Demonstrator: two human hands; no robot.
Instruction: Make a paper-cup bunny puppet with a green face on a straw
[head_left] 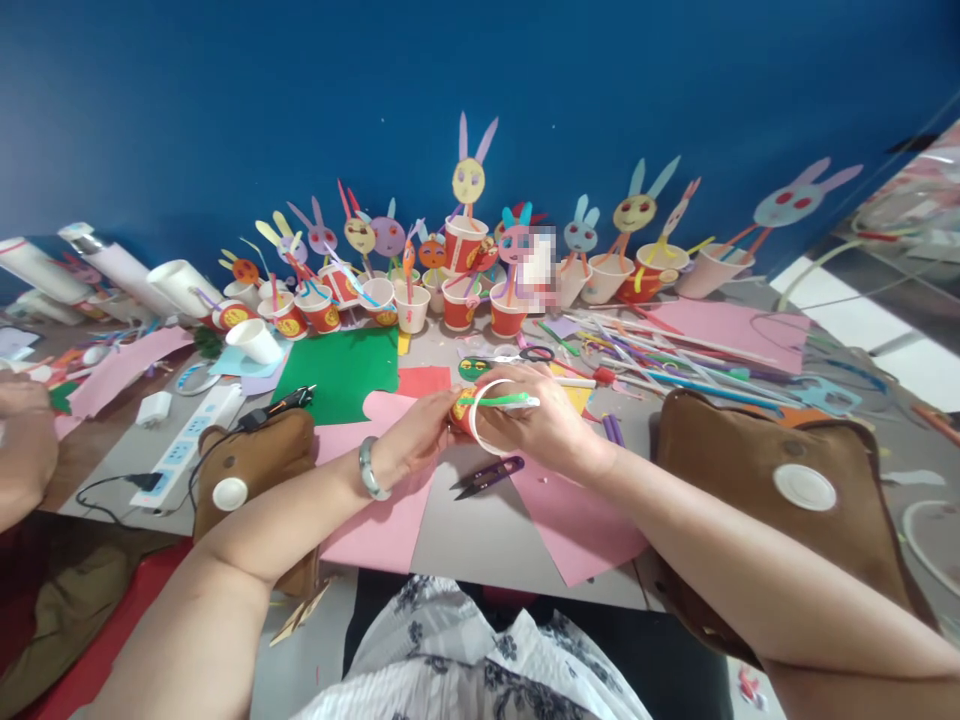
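Note:
Both my hands are on a red and yellow paper cup (463,408), tipped on its side with its white rim toward me. My left hand (420,435), with a bangle at the wrist, grips the cup's base side. My right hand (553,422) is closed around the rim side, its fingers partly hidden behind the cup. A green strip (495,401), perhaps a straw, crosses the cup's opening; its far end is near my right fingers. Just below the cup lie dark thread snips (487,478). Scissors (534,354) rest behind my hands.
Paper cups with rabbit faces (466,240) line the blue wall. Straws (675,365) are heaped at right. Pink paper (382,510) and green paper (337,370) cover the table. Brown pouches (757,500) flank me. A power strip (187,440) and another person's hand (22,435) are at left.

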